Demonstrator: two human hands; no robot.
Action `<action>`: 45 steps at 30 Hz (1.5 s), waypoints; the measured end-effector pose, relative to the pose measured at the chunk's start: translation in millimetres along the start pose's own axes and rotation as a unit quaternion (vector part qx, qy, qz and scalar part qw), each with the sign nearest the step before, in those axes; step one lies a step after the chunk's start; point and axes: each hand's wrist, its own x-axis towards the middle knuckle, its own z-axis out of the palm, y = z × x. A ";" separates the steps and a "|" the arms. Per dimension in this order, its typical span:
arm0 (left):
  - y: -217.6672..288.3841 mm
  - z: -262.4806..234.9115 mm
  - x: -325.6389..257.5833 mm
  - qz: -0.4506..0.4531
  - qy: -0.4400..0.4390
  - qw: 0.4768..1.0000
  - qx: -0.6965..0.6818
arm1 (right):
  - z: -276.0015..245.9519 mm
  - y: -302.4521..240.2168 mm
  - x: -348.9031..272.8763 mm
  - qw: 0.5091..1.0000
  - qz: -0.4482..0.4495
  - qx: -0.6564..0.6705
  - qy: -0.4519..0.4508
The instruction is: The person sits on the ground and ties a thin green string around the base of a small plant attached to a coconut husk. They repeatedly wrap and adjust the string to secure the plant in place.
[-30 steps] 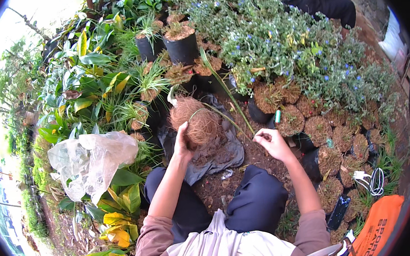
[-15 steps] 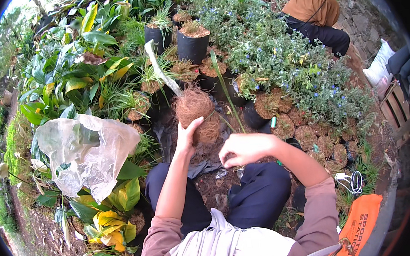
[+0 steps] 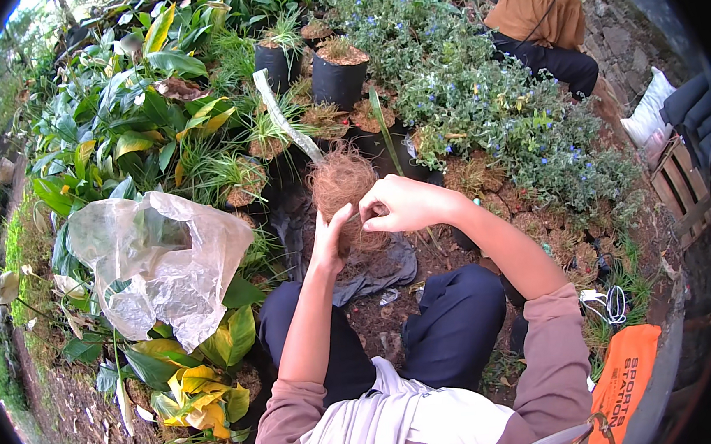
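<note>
A brown ball of coconut fibre [image 3: 341,180] is held up between my knees. My left hand [image 3: 329,244] cups its lower left side, thumb along the fibre. A pale, branch-like stick [image 3: 287,121] slants up and left from the top of the ball; whether it is fixed inside cannot be seen. My right hand [image 3: 404,204] is at the ball's right side with its fingers curled and pinched together. Whatever the right fingers pinch, perhaps fibre or thread, is too small to make out. Beyond the right hand a long narrow green leaf or stem [image 3: 383,129] rises.
A crumpled clear plastic bag [image 3: 168,252] lies on leafy plants at left. Black plant bags [image 3: 339,81] and blue-flowered plants [image 3: 478,90] stand ahead. Dark plastic sheet [image 3: 384,271] lies on the soil. At right are a white cable [image 3: 613,306], an orange bag [image 3: 622,385] and a seated person [image 3: 540,11].
My right hand has moved up and left, from in front of my knee to the side of the fibre ball. My left hand still holds the ball.
</note>
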 end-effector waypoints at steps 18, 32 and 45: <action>13.6 21.6 -18.5 0.042 -0.088 0.979 0.177 | -34.9 -9.6 -31.1 0.997 0.022 0.037 -0.058; 10.1 29.0 -24.7 0.015 -0.103 0.978 0.179 | -45.0 -2.7 -25.8 0.960 -0.085 -0.152 0.219; 9.0 30.5 -27.4 -0.009 -0.087 0.988 0.127 | -41.7 24.0 -7.7 0.942 -0.042 -0.055 0.329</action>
